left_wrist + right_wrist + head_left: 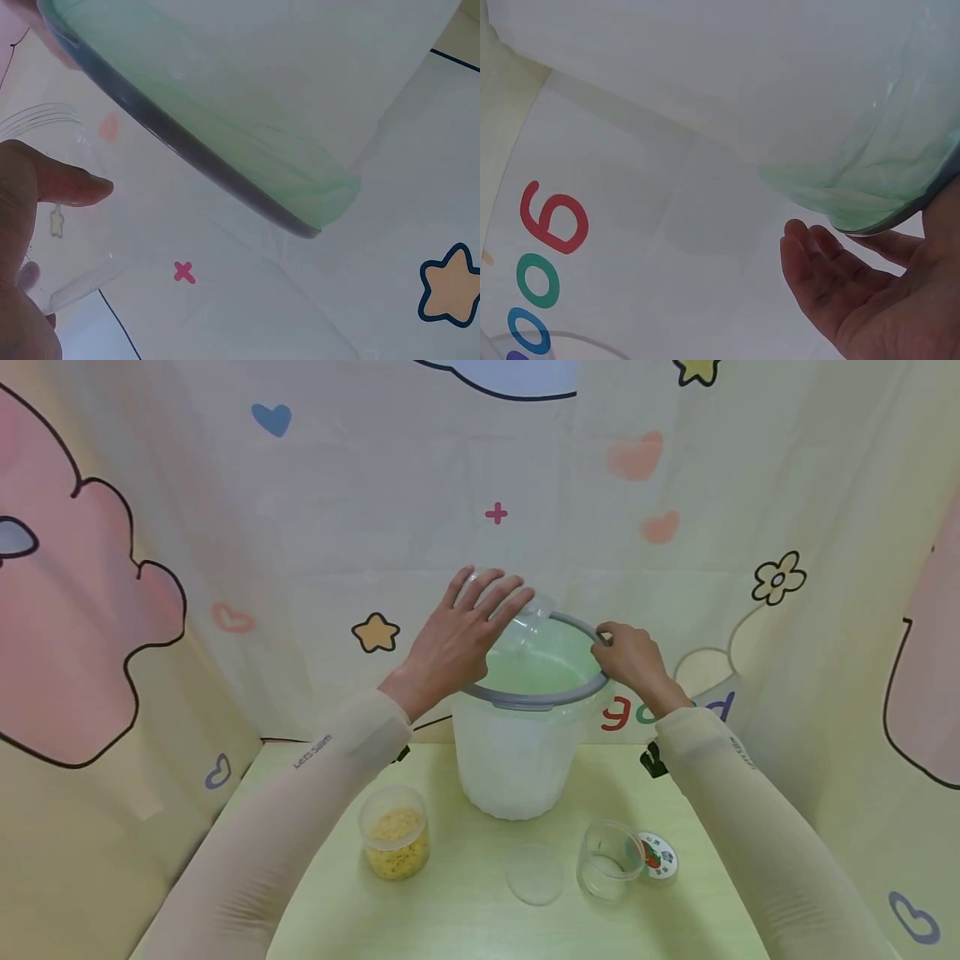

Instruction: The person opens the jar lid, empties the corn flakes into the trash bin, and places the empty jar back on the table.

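Note:
A white trash bin (pixel 517 760) with a grey rim (pixel 540 700) and a pale green liner (pixel 566 660) stands on the table. My left hand (pixel 457 639) holds a clear plastic jar (pixel 531 616) tilted at the bin's mouth. In the left wrist view the thumb (pixel 71 184) lies along the clear jar (pixel 79 281), which looks see-through. My right hand (pixel 632 656) grips the right side of the rim. Seen from the right wrist, the hand (pixel 877 300) has its thumb at the rim and its fingers outside the bin.
A clear tub (pixel 396 852) of yellow crumbly stuff stands front left. Toward the front right are a clear open cup (pixel 602 881), a clear round lid (pixel 535 874) and a printed round lid (pixel 663 860). A patterned cloth (pixel 390 510) hangs behind the bin.

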A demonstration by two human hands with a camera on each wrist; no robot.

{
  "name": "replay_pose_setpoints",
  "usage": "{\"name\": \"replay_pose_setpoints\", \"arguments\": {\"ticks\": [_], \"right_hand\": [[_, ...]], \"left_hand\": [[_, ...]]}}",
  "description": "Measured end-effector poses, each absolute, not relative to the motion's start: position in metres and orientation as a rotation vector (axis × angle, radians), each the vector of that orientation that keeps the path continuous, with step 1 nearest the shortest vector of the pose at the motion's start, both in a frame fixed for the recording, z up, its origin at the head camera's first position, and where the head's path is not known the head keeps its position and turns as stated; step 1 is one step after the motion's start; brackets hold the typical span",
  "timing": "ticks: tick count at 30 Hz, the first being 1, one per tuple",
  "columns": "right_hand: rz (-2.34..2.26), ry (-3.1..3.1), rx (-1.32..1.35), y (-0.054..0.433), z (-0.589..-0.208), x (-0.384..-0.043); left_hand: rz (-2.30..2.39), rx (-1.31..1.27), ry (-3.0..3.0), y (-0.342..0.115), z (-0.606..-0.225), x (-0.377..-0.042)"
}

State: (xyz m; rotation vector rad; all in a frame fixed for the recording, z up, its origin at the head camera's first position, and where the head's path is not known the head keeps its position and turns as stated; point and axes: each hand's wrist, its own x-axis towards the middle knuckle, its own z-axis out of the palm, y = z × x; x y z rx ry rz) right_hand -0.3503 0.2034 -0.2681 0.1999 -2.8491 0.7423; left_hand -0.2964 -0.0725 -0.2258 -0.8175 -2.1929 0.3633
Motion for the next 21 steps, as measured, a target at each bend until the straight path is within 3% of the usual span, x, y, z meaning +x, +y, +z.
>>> {"name": "replay_pose_setpoints", "arguments": {"ticks": [21], "right_hand": [[0.700,-2.719,0.302,0.199,-0.261,-0.337]], "left_hand": [[0.078,-0.744,-2.110,-0.086,-0.234,-0.275]]}}
